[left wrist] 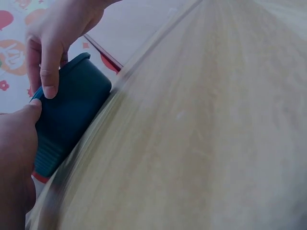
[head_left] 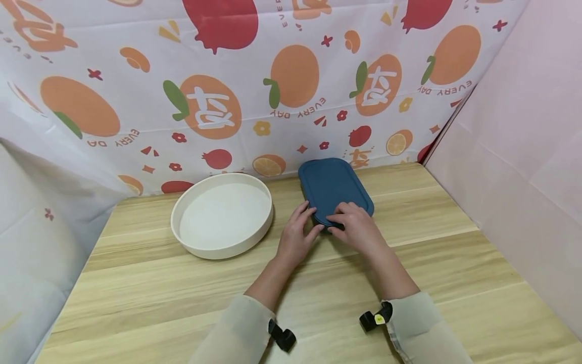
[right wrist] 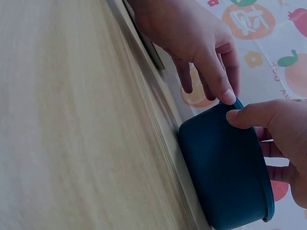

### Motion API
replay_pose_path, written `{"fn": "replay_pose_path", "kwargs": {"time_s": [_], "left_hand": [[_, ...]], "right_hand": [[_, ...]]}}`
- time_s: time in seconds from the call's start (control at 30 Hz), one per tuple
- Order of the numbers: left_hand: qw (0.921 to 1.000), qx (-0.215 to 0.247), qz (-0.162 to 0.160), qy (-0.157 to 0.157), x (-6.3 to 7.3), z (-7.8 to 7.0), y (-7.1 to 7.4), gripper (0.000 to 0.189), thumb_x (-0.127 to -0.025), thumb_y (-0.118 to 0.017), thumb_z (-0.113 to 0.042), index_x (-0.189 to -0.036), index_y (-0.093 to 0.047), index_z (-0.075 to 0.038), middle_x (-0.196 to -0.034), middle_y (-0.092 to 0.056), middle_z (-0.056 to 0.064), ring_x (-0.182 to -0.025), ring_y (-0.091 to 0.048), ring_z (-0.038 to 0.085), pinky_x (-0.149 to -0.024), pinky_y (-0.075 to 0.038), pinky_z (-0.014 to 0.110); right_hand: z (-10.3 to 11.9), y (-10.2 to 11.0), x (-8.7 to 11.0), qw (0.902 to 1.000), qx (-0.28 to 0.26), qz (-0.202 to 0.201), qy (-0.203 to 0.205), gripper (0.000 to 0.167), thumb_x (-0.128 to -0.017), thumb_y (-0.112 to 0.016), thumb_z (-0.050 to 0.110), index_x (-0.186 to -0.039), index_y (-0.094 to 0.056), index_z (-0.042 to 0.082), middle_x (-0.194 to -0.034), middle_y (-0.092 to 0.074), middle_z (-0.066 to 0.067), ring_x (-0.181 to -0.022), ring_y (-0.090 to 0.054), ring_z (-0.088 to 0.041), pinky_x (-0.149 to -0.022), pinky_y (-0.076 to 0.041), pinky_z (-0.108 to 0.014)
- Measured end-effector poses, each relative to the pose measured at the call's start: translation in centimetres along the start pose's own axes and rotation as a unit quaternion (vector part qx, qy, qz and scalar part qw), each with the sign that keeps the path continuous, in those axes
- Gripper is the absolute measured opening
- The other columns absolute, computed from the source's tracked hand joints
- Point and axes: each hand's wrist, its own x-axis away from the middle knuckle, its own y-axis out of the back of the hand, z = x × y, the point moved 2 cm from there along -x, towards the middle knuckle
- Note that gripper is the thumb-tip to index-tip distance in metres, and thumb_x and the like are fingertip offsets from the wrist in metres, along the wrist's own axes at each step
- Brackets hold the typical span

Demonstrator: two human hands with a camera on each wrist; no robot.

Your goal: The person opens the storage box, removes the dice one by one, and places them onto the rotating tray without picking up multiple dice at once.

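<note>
A dark blue rectangular food container with a matching flat lid stands on the table near the patterned cloth. My left hand is at its near left corner, with the thumb at the lid's rim and fingers along the left side. My right hand pinches the lid's near edge, fingers curled on top and thumb against the front wall just under the rim. In the left wrist view, the left thumb sits close beside the right hand's fingers. The lid lies over the container, whose inside is hidden.
A round, shallow cream tray stands left of the container on the wood-grain table. Fruit-print cloth hangs right behind both, and a pale wall borders the table's right side.
</note>
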Motion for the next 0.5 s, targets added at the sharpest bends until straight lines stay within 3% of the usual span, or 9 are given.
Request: {"fn": "replay_pose_path", "kwargs": {"time_s": [0.17,0.3,0.4,0.5], "left_hand": [[0.9999,-0.008,-0.010,-0.008,-0.1,-0.1,-0.2,0.052,-0.090,-0.073,-0.025,-0.135,-0.057,-0.005,-0.144,-0.051,0.016,-0.133,-0.051,0.029,-0.105,-0.052,0.041],[0.9988,-0.029,-0.033,-0.021,-0.3,-0.3,-0.1,0.054,-0.090,-0.073,-0.026,-0.135,-0.057,-0.002,-0.139,-0.055,0.018,-0.129,-0.055,0.029,-0.102,-0.054,0.040],[0.9958,-0.050,-0.057,-0.051,-0.4,-0.5,0.0,0.048,-0.088,-0.076,-0.024,-0.127,-0.062,0.000,-0.132,-0.060,0.018,-0.124,-0.058,0.029,-0.103,-0.053,0.039],[0.9893,-0.078,-0.056,-0.109,-0.5,-0.7,0.1,0.038,-0.087,-0.077,-0.022,-0.118,-0.069,-0.001,-0.127,-0.064,0.016,-0.123,-0.059,0.030,-0.107,-0.050,0.037]], "right_hand": [[-0.1,0.3,0.1,0.9998,-0.002,-0.015,-0.008,0.027,-0.078,-0.084,0.023,-0.103,-0.079,0.012,-0.096,-0.066,-0.003,-0.091,-0.055,-0.022,-0.070,-0.049,-0.036],[-0.3,1.4,-0.1,0.9986,-0.013,-0.050,-0.003,0.026,-0.080,-0.083,0.022,-0.103,-0.079,0.011,-0.097,-0.069,-0.004,-0.092,-0.056,-0.024,-0.074,-0.051,-0.038],[-0.7,2.6,-0.2,0.9944,-0.031,-0.101,-0.002,0.024,-0.081,-0.082,0.018,-0.103,-0.078,0.009,-0.097,-0.070,-0.007,-0.091,-0.060,-0.025,-0.076,-0.057,-0.037],[-1.3,4.0,-0.1,0.9820,-0.046,-0.181,-0.026,0.024,-0.082,-0.080,0.014,-0.104,-0.077,0.006,-0.099,-0.072,-0.010,-0.093,-0.064,-0.026,-0.080,-0.060,-0.038]]}}
